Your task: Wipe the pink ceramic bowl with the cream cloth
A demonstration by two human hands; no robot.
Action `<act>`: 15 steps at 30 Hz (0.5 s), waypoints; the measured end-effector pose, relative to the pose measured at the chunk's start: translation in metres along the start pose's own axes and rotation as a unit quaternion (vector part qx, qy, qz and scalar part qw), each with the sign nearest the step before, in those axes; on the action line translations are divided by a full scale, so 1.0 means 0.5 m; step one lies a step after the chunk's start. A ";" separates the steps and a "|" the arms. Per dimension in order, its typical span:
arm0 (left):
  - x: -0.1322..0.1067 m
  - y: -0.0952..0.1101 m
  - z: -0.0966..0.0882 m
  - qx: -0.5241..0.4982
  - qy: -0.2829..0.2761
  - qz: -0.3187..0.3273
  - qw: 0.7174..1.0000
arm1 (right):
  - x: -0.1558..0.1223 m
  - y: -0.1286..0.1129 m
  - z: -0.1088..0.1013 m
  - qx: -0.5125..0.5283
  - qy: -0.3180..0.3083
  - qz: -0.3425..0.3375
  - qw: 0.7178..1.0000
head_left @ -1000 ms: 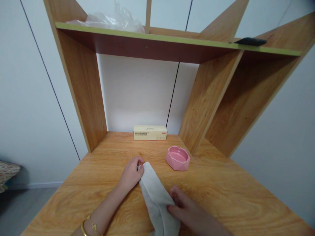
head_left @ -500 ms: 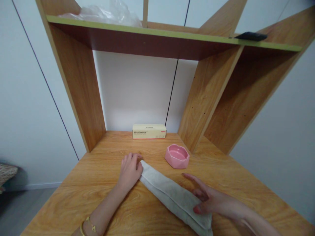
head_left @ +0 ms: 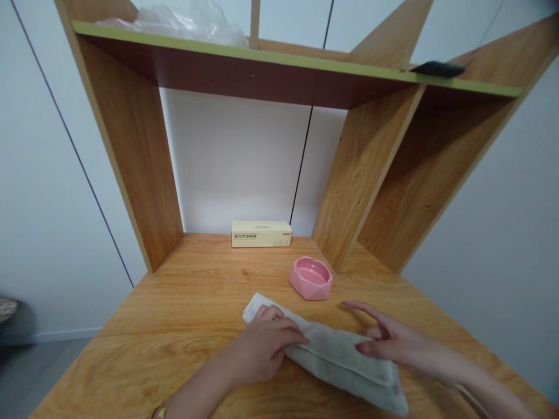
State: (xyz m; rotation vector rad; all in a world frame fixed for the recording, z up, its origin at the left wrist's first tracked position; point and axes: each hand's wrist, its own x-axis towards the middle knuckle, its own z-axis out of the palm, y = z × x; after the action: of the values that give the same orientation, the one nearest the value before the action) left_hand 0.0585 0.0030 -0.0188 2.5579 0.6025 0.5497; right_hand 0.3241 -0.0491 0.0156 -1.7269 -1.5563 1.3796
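Note:
A folded grey-green cloth point(head_left: 338, 349) lies slantwise in a long strip on the wooden tabletop, its far left end near the middle. My left hand point(head_left: 268, 340) reaches over the cloth near that far end, fingers bent across it and the thumb low along the near side. At the nearer right end, my right hand point(head_left: 384, 337) has its thumb on the cloth's upper face. Its index finger stretches out past the far edge while the other fingers curl in, partly hidden. Just beyond the cloth stands a pink faceted ashtray point(head_left: 311, 279).
A cream cling-film box point(head_left: 261, 234) stands at the back of the wooden desk point(head_left: 196, 302). Upright wooden panels point(head_left: 353, 180) rise left and right of it. Overhead, a shelf point(head_left: 244, 52) carries clear plastic wrapping point(head_left: 187, 23) and a dark flat object point(head_left: 438, 69).
My left hand has moved from the cloth's far tip toward me and right, onto its upper side. The cloth's near end has shifted right, along with my right hand.

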 end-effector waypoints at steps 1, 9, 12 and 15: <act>0.000 0.001 -0.004 -0.008 0.010 -0.005 1.000 | 0.004 -0.016 -0.003 0.014 0.012 -0.014 1.000; 0.001 -0.028 -0.013 0.012 0.108 -0.043 0.993 | 0.112 -0.160 0.063 0.109 -0.024 -0.091 0.990; -0.005 -0.064 -0.033 0.047 0.264 -0.149 0.952 | 0.165 -0.181 0.114 0.137 -0.049 -0.065 0.987; -0.012 -0.085 -0.053 0.076 0.336 -0.191 0.919 | 0.198 -0.187 0.166 0.145 -0.080 -0.024 0.986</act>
State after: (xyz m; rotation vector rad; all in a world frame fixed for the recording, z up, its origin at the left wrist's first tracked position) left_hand 0.0279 0.0430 -0.0205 2.2474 1.3855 1.2864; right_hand 0.1942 0.0434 0.0220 -1.4275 -1.3847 1.6616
